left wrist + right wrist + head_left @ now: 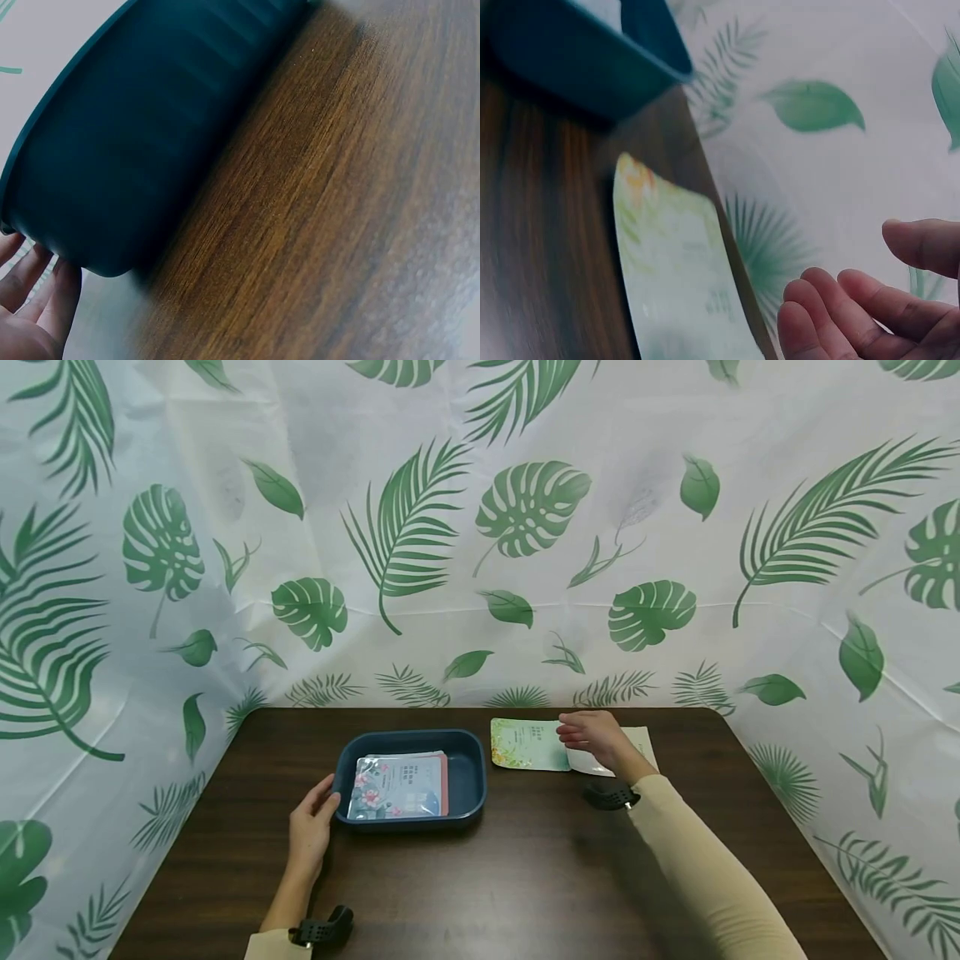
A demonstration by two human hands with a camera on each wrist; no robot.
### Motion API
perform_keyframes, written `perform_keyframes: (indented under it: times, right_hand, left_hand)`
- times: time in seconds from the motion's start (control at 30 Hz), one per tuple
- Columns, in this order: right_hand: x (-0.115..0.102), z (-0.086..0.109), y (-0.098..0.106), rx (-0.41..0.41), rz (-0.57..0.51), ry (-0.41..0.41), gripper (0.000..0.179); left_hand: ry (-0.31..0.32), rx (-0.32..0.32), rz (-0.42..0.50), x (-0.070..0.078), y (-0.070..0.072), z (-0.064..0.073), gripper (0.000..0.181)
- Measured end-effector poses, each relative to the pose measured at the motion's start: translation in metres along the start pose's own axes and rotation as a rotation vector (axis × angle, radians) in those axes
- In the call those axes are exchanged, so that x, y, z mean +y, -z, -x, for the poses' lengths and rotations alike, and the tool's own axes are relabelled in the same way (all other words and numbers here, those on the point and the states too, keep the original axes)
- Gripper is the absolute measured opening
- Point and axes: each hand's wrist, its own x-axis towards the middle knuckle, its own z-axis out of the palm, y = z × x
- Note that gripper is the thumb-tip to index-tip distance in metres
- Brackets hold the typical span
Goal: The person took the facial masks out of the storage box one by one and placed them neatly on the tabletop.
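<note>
A dark blue rectangular tray (467,777) stands left of the middle of the table. Inside it lies a flat sachet (397,787) with pink flowers on pale blue, over another with a pinkish edge. My left hand (311,827) touches the tray's left side, its fingers (64,296) against the outer wall. Right of the tray lies a light green sachet (528,745) with a yellow flower print, and beside it a whitish one (641,745), partly hidden under my right hand. That right hand (596,739) hovers over the two, fingers loosely extended and holding nothing.
The dark wood-grain table (480,893) reaches back to a white cloth (555,635) printed with green leaves, which also hangs at both sides. A black band (322,928) sits on the left wrist and another (611,795) on the right.
</note>
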Motion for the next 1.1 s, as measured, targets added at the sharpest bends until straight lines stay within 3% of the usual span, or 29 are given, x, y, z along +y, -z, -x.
perform_keyframes:
  times: [0.7, 1.1]
  right_hand:
    - [-0.023, 0.006, -0.081, -0.167, -0.034, 0.095, 0.044]
    - [-0.026, 0.002, -0.128, -0.191, 0.02, -0.006, 0.041]
  left_hand:
    - [0.002, 0.001, -0.005, -0.002, 0.001, 0.0, 0.045]
    - [0.01, -0.014, -0.014, 0.0, 0.001, 0.001, 0.046]
